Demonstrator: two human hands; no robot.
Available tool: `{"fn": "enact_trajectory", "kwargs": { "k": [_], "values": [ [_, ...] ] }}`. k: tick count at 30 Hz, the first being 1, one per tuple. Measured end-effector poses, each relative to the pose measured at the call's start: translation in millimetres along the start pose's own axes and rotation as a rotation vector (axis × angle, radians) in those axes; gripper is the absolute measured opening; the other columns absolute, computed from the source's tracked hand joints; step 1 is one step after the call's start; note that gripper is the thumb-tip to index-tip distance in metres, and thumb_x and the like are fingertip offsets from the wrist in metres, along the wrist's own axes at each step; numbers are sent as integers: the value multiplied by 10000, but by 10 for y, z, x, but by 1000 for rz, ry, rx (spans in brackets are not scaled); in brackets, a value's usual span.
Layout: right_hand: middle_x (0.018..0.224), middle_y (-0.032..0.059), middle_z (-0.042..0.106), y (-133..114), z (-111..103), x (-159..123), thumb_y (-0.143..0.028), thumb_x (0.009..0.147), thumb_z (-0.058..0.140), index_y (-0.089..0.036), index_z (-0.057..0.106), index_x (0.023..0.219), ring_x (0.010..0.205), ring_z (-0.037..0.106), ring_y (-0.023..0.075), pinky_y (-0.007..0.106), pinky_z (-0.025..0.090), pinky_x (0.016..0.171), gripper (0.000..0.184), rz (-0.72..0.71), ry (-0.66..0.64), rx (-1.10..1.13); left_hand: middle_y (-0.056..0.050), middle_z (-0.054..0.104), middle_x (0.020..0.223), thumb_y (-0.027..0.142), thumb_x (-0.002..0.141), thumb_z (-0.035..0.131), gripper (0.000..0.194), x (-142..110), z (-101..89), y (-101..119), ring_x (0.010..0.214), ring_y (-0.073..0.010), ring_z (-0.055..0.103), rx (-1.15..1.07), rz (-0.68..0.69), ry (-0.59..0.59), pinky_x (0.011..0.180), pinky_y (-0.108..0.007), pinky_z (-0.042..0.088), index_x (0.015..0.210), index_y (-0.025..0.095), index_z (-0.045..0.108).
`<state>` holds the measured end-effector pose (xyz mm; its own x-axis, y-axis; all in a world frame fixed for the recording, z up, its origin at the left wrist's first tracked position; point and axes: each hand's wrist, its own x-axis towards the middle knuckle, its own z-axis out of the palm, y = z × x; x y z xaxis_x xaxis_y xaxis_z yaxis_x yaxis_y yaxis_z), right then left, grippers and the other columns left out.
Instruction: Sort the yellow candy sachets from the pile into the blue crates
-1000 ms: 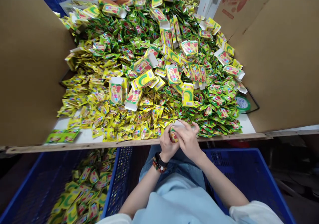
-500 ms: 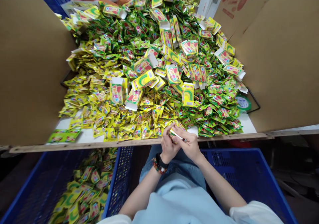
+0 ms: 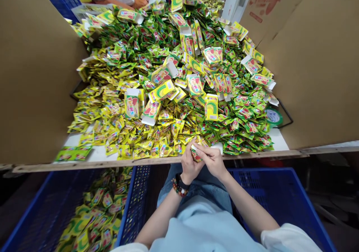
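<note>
Between both hands, just at the front edge of the table (image 3: 179,160): a small carton (image 3: 196,155), white at one end, with a red and green printed face, its lettering too covered to read. Clasped in the left hand (image 3: 189,166), fingers curled close together around the side. Against the white end, the fingers of the right hand (image 3: 213,162), bunched rather than spread; impossible to tell whether pinching a flap. On the left wrist, a beaded bracelet (image 3: 179,187) and a black band (image 3: 181,181). Right beyond the hands, yellow sachets (image 3: 112,113) to the left and green sachets (image 3: 246,123) to the right, with bright pink and white logos too small to read surely. On top, scattered printed boxes (image 3: 211,107), some with open white flaps, with bubbly brand lettering not clearly legible, green curves on yellow and, in places, a barcode. Near the right cardboard wall (image 3: 308,76), a green tape roll (image 3: 273,117) with a pale, unreadable label. On that cardboard, red print, also illegible. Below the table, filled with more packets, a blue crate (image 3: 127,211).
</note>
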<state>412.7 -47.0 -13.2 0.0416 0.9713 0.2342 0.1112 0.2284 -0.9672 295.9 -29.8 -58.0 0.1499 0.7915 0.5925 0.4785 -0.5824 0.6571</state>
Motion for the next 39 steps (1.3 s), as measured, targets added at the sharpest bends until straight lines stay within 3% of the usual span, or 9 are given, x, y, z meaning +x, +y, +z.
{"fn": "enact_trajectory", "kwargs": {
  "k": [7, 18, 21, 24, 27, 29, 32, 35, 39],
  "values": [
    [1105, 54, 740, 53, 48, -72, -359, 915, 571, -254, 738, 1116, 963, 730, 278, 437, 595, 871, 281, 28, 168, -62, -176, 612, 1262, 361, 887, 561, 584, -7, 26, -4, 1146, -259, 629, 4, 6, -31, 942, -413, 544, 1400, 163, 366],
    [1226, 54, 697, 152, 10, -107, -294, 950, 501, -271, 635, 1286, 1092, 687, 211, 361, 573, 924, 362, -233, -91, -190, -171, 600, 1169, 358, 970, 382, 442, -36, -18, -23, 1046, -254, 634, 85, 54, -2, 874, -407, 534, 1357, 145, 388],
    [1151, 60, 731, 188, -146, -31, -291, 961, 490, -268, 673, 1233, 1044, 697, 222, 373, 567, 912, 328, -184, -82, -281, -122, 621, 1095, 435, 896, 559, 435, -40, -498, -129, 1003, -246, 625, 216, -37, 110, 860, -405, 526, 1239, 176, 490],
    [1169, 142, 691, 250, -344, 125, -142, 936, 458, -205, 657, 1253, 1042, 650, 268, 398, 550, 845, 379, -71, 45, -778, -106, 629, 1043, 437, 807, 672, 354, -57, -1371, -332, 1036, -307, 600, 543, -228, 441, 916, -497, 490, 1047, 194, 578],
    [1152, 188, 643, 291, -438, 279, -34, 889, 449, -183, 633, 1266, 973, 584, 285, 379, 498, 729, 445, -24, -23, -1239, -60, 531, 1372, 443, 802, 660, 404, -93, -2201, -481, 1248, -380, 489, 828, -482, 619, 1023, -618, 401, 1159, 288, 552],
    [1112, 185, 635, 287, -447, 345, -48, 895, 465, -177, 669, 1171, 945, 546, 286, 381, 455, 723, 367, -70, -89, -1376, 26, 290, 1581, 481, 784, 671, 561, -95, -2470, -523, 1385, -441, 317, 929, -639, 624, 1064, -705, 298, 1297, 383, 463],
    [1042, 169, 650, 259, -471, 381, -76, 901, 486, -166, 694, 954, 953, 522, 287, 388, 402, 761, 233, -140, -139, -1401, -29, 265, 1596, 533, 753, 690, 721, -3, -2296, -536, 1397, -460, 279, 917, -588, 579, 1068, -717, 252, 1386, 352, 395],
    [838, 119, 674, 248, -555, 355, -70, 886, 504, -174, 680, 880, 873, 535, 264, 373, 379, 774, 205, -129, -142, -1284, -107, 635, 1171, 483, 842, 607, 359, 210, -1629, -478, 1130, -338, 544, 711, -313, 380, 1004, -566, 370, 1081, 216, 635],
    [877, 81, 696, 233, -656, 287, -209, 906, 542, -196, 675, 1007, 864, 560, 253, 358, 426, 784, 167, -87, 41, -873, -134, 615, 1061, 409, 793, 690, 283, 562, -795, -352, 1031, -312, 502, 613, -184, 103, 921, -487, 390, 968, 187, 703]
  ]
}}
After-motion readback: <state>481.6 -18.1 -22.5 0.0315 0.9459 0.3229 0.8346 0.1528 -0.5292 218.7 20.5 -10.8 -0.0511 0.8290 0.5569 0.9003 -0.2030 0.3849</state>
